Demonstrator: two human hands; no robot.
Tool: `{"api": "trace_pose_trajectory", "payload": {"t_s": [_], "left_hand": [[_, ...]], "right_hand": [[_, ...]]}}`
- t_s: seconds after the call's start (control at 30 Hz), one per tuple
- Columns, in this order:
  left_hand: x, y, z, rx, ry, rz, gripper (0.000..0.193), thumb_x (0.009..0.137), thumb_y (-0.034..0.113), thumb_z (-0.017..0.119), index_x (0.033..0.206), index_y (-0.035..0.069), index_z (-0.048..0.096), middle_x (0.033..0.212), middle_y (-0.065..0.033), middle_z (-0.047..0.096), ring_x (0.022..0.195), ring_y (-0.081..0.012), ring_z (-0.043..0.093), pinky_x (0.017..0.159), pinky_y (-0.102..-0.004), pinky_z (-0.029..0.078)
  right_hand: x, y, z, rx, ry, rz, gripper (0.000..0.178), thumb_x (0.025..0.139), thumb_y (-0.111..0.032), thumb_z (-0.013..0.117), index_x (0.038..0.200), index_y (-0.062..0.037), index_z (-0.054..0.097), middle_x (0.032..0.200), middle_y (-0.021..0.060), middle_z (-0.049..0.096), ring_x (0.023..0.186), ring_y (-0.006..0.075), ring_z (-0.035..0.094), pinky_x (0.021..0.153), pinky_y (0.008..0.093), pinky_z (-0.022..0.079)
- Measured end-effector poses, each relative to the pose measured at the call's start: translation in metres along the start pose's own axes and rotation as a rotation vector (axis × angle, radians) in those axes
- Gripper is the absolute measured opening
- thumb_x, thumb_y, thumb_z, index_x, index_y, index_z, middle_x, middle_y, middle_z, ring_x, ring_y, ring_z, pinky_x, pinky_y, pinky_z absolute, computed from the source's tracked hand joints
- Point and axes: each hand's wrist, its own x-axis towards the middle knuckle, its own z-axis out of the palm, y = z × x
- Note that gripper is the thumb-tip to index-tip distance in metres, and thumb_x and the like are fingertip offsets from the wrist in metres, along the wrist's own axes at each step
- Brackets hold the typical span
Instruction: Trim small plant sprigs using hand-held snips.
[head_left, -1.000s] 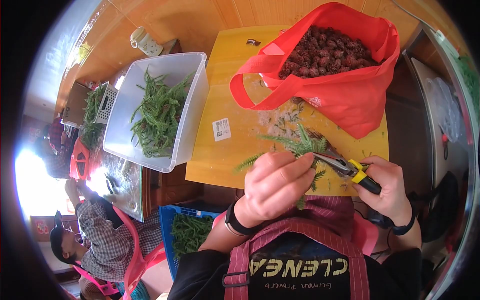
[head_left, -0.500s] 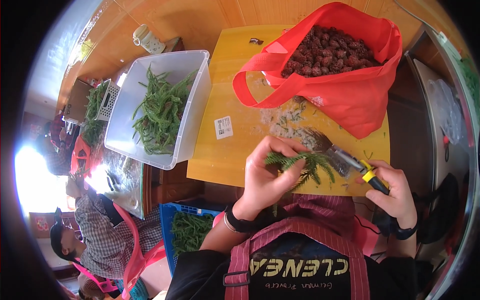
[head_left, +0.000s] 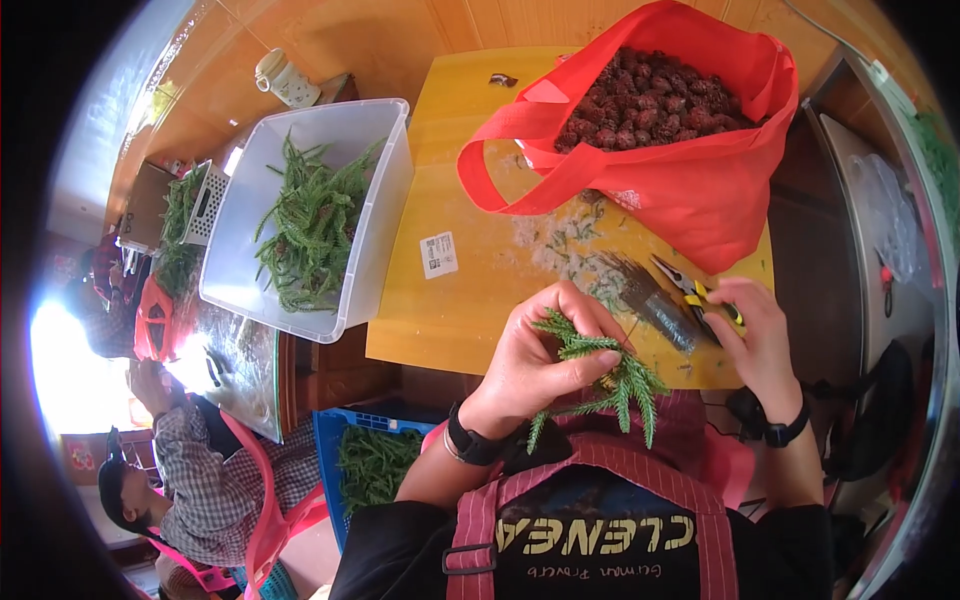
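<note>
At worktop six o'clock: your left hand, fingers clamped on green sprig | four o'clock: your right hand, fingers apart beside yellow-and-black pliers | one o'clock: red bag, pinecones

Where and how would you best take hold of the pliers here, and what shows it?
Probably by the yellow-and-black handles of the pliers, coming in from the person's right. The handles spread toward the right hand, while the narrow metal nose points away, up and to the left. Whether that hand grips them firmly is unclear.
</note>
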Motion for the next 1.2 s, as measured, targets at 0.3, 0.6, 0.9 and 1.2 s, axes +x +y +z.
{"api": "trace_pose_trajectory", "payload": {"t_s": [0.3, 0.6, 0.9, 1.2], "left_hand": [[-0.001, 0.0, 0.002, -0.009, -0.08, -0.061, 0.023, 0.072, -0.008, 0.061, 0.081, 0.008, 0.047, 0.082, -0.0115, 0.059, 0.079, -0.018, 0.057, 0.071, -0.0289, 0.045], [-0.002, -0.002, -0.002, 0.096, -0.107, 0.023, 0.025, 0.071, -0.008, 0.068, 0.079, 0.006, 0.05, 0.083, -0.0109, 0.061, 0.08, -0.0172, 0.057, 0.072, -0.0283, 0.045], [0.002, -0.004, 0.001, 0.701, -0.084, 0.445, 0.023, 0.07, -0.004, 0.072, 0.082, 0.004, 0.055, 0.092, -0.0103, 0.062, 0.088, -0.0182, 0.057, 0.077, -0.0309, 0.046], [-0.002, -0.001, -0.004, -0.051, -0.12, -0.191, 0.018, 0.079, -0.003, 0.06, 0.092, 0.004, 0.05, 0.102, -0.0103, 0.055, 0.092, -0.0155, 0.055, 0.08, -0.0281, 0.046]], "right_hand": [[0.053, -0.074, -0.027, 0.285, -0.107, -0.575, 0.024, 0.075, -0.024, 0.069, 0.09, -0.0062, 0.065, 0.094, 0.0071, 0.063, 0.096, 0.0289, 0.055, 0.083, 0.0411, 0.043], [0.059, -0.078, -0.022, 0.277, -0.031, -0.612, 0.017, 0.068, -0.017, 0.073, 0.079, -0.0107, 0.063, 0.077, -0.0004, 0.057, 0.08, 0.0196, 0.058, 0.075, 0.0362, 0.04], [0.053, -0.09, -0.022, 0.088, 0.084, -0.423, 0.016, 0.065, 0.0, 0.069, 0.071, -0.0052, 0.055, 0.07, 0.0064, 0.057, 0.069, 0.0248, 0.058, 0.064, 0.0327, 0.043], [0.053, -0.086, -0.033, 0.473, -0.219, -0.109, 0.021, 0.072, -0.004, 0.07, 0.086, -0.0018, 0.055, 0.074, 0.0061, 0.059, 0.072, 0.0166, 0.06, 0.067, 0.0279, 0.046]]}}
